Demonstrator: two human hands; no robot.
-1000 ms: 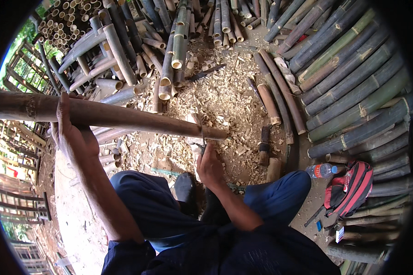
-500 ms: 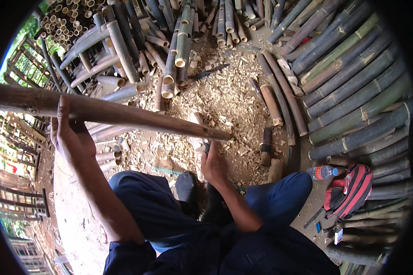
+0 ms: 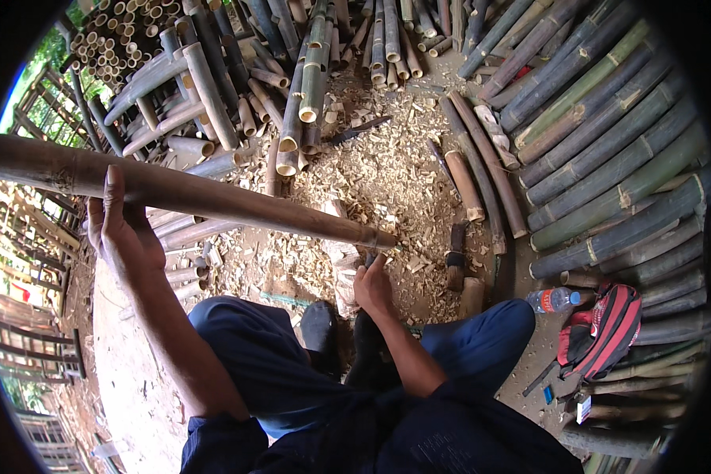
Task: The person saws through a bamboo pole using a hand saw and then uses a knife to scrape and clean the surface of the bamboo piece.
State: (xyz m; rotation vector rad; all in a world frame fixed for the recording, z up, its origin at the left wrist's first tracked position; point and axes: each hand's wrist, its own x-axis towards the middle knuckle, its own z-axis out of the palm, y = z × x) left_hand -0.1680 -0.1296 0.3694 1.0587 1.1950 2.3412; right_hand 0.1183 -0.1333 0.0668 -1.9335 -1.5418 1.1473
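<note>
A long brown bamboo pole [image 3: 245, 212] slants across in front of me, from the far left down to its narrow end near the middle. My left hand [image 3: 130, 237] grips it from below, fingers bent up around its side. Close under the narrow end, my right hand [image 3: 374, 291] is closed. A small dark piece [image 3: 369, 259] shows above its fingers, mostly hidden, so I cannot make out its kind. Beneath the pole lies a pale, rough-cut wooden block [image 3: 344, 275], beside my right hand.
Wood chips [image 3: 371, 178] cover the ground, with a dark blade [image 3: 361, 129] on them. Bamboo poles [image 3: 608, 170] are stacked at right; more stand at the back. A brush-like tool [image 3: 456, 257], a plastic bottle [image 3: 553, 299] and a red-black backpack [image 3: 608, 328] lie to the right.
My right hand has dropped slightly and shifted a little to the right. The pole's narrow end has moved slightly down and left; my left hand keeps its grip.
</note>
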